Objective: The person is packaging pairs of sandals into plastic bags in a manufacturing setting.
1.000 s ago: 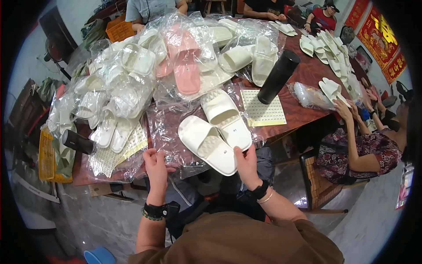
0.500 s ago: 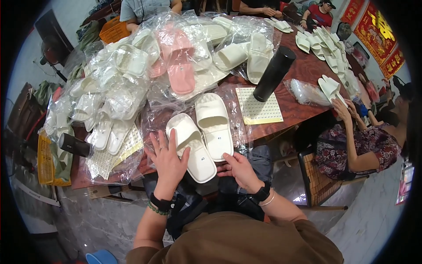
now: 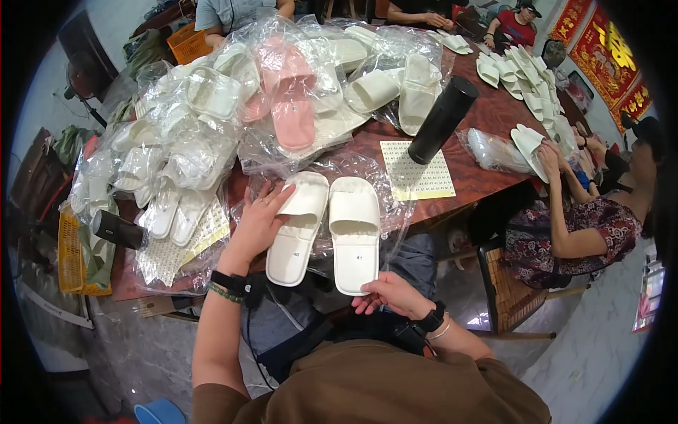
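The right hand (image 3: pixel 394 292) pinched the right slipper (image 3: pixel 355 263) at its heel; the left hand (image 3: pixel 254 225), fingers spread, touched the left slipper (image 3: pixel 288 258). Both were at the table (image 3: pixel 487 112) edge. Bagged slippers (image 3: pixel 205 152) lay beyond; red banners (image 3: pixel 600 53) hung at right.

The left hand (image 3: pixel 257 225) is splayed palm-down; the right hand (image 3: pixel 398 293) pinches.

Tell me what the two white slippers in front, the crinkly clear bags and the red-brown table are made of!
The white slippers look like matte foam or soft plastic: smooth, rounded edges. The clear bags seem thin, glossy plastic: creased, with glints. The red-brown table seems polished wood, or wood print: streaky grain.
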The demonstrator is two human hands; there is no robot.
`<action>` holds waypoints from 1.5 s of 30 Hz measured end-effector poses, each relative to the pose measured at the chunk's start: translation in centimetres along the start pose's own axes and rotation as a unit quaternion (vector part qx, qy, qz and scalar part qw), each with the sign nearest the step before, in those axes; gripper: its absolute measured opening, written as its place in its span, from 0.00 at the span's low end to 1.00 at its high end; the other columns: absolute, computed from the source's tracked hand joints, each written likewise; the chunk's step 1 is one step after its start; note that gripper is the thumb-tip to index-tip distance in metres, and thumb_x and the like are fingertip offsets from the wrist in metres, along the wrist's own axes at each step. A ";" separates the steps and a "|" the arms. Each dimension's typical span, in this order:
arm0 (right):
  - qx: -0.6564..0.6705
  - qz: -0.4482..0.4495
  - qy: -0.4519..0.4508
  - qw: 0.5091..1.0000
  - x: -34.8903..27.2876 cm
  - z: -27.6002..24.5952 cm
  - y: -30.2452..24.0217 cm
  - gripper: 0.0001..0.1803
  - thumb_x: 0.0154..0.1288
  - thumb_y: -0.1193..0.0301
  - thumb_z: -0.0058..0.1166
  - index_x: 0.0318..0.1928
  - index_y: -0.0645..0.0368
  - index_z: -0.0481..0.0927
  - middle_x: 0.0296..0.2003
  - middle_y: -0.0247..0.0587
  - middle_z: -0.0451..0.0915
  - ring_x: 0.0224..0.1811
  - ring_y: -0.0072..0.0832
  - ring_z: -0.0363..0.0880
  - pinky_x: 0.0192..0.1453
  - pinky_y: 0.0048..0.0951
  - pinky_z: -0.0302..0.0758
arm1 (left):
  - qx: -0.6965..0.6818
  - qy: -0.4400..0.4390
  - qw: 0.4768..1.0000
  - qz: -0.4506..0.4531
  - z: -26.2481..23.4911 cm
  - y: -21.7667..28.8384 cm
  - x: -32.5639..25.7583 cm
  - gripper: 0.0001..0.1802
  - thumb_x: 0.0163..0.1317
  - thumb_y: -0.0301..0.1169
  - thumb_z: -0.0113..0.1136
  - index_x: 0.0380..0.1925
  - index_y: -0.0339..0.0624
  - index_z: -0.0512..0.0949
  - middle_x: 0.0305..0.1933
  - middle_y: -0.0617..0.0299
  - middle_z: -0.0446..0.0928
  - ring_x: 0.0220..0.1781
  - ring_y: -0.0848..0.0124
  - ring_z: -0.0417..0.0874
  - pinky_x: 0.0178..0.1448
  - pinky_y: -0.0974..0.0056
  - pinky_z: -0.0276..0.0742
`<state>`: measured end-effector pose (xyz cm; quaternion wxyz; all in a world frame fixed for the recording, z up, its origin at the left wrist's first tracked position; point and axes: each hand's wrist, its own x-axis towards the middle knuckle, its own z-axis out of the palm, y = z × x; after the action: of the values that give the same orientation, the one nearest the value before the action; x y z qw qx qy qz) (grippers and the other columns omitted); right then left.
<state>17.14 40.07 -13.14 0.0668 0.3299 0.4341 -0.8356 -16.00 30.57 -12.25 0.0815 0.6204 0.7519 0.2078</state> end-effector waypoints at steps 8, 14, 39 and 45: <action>-0.117 0.040 -0.095 0.988 -2.8 -3.4 -1.1 0.13 0.76 0.70 0.50 0.46 0.68 0.82 0.36 0.48 0.87 0.34 0.32 0.88 0.39 0.27 0.83 | -0.034 -0.069 0.994 0.081 -2.0 -1.7 1.3 0.37 0.64 0.25 0.59 0.74 0.63 0.65 0.75 0.56 0.69 0.80 0.47 0.60 0.81 0.31 0.41; -0.038 -0.064 0.042 0.996 -3.1 -4.6 -1.6 0.18 0.77 0.63 0.54 0.53 0.67 0.80 0.39 0.42 0.87 0.36 0.24 0.86 0.40 0.25 0.82 | 0.059 -0.144 0.974 0.162 -4.3 -1.4 2.9 0.43 0.57 0.19 0.58 0.73 0.66 0.67 0.72 0.65 0.73 0.79 0.49 0.63 0.82 0.33 0.43; -0.324 -0.203 0.280 0.881 3.7 -4.0 -6.1 0.22 0.71 0.57 0.57 0.39 0.69 0.83 0.27 0.54 0.83 0.28 0.41 0.83 0.37 0.40 0.76 | 0.077 0.049 0.985 -0.144 -3.6 4.2 -0.1 0.37 0.59 0.20 0.51 0.73 0.39 0.63 0.50 0.38 0.80 0.41 0.42 0.85 0.43 0.46 0.81; -0.480 -0.269 0.345 0.760 4.2 -2.5 -7.3 0.25 0.71 0.54 0.56 0.34 0.69 0.81 0.25 0.58 0.80 0.28 0.49 0.82 0.33 0.44 0.73 | 0.111 0.121 0.977 -0.136 -4.7 5.4 -1.4 0.36 0.60 0.19 0.51 0.71 0.48 0.69 0.50 0.41 0.77 0.39 0.43 0.84 0.42 0.47 0.81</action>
<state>12.27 47.21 -11.74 -0.1653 0.3901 0.8432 -0.3309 -12.62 28.96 -5.96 -0.0517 0.4875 0.8521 0.1834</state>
